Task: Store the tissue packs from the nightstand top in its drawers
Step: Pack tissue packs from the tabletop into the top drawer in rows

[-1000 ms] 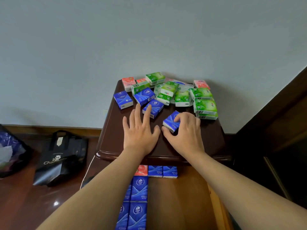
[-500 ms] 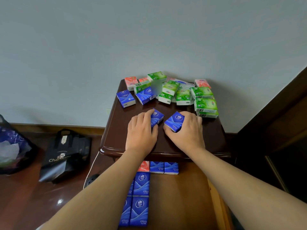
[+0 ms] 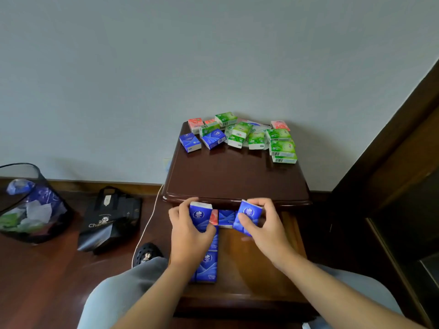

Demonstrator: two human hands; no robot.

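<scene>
My left hand (image 3: 187,236) grips a blue tissue pack (image 3: 200,214) and my right hand (image 3: 263,226) grips another blue tissue pack (image 3: 249,216). Both packs hang over the open drawer (image 3: 256,264), just below the nightstand's front edge (image 3: 237,200). Inside the drawer a row of blue packs (image 3: 210,267) runs along the left, with a pink pack (image 3: 214,217) and a blue pack (image 3: 226,218) at the back. Several green, blue and pink packs lie at the rear of the nightstand top (image 3: 237,176), among them two blue ones (image 3: 190,142) (image 3: 213,138).
A black mesh waste bin (image 3: 31,203) and a black paper bag (image 3: 111,219) stand on the wooden floor at the left. A white cable (image 3: 147,222) runs down beside the nightstand. Dark wooden furniture (image 3: 392,162) rises at the right. My knees flank the drawer.
Both hands picked a blue pack off the nightstand top and brought it down over the open drawer. The camera tilted downwards.
</scene>
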